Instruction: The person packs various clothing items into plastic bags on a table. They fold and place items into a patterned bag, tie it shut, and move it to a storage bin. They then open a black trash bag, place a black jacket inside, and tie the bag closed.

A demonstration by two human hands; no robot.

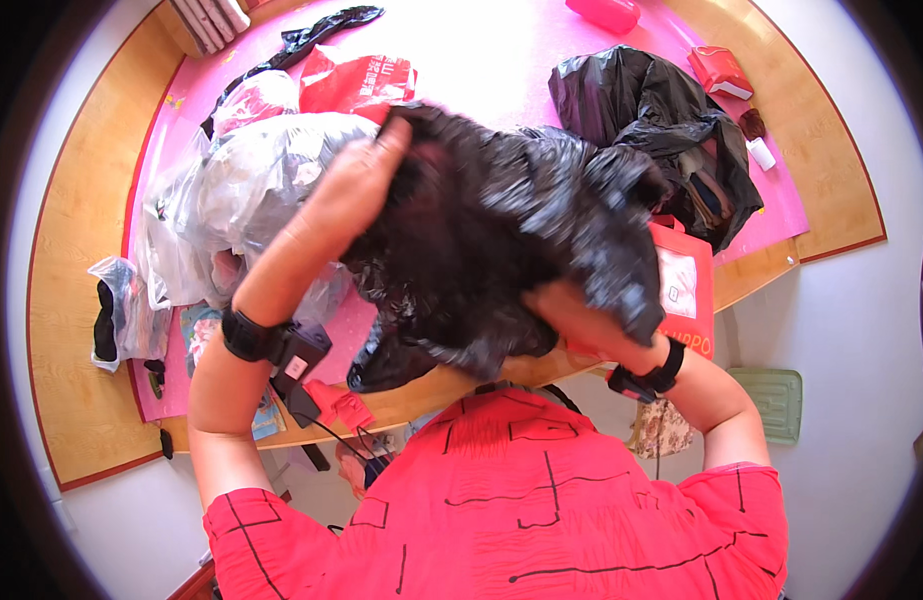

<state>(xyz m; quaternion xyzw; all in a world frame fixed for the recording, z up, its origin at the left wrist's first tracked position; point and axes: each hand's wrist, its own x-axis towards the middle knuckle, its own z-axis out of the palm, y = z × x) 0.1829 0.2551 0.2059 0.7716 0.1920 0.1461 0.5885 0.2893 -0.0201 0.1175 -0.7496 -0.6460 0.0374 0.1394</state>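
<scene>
A large black plastic bag (461, 240) is held up in front of me, blurred in places. My left hand (367, 169) grips its upper left edge, with the thumb along the plastic. My right hand (581, 319) is at the bag's lower right, partly covered by the plastic; its fingers are hidden, so its hold is not visible. Left of the bag lie bulging whitish plastic bags (259, 180) with cloth-like things inside. On the right, another black plastic bag (641, 112) lies with its mouth open and folded cloth showing.
A pink sheet (499, 82) covers the wooden surface (829, 172). Red bags (349, 79) lie at the back left, and a red bag with a clear window (679, 277) sits at right. A small clear bag (131, 315) is near the left edge. A green lid (769, 405) is lower right.
</scene>
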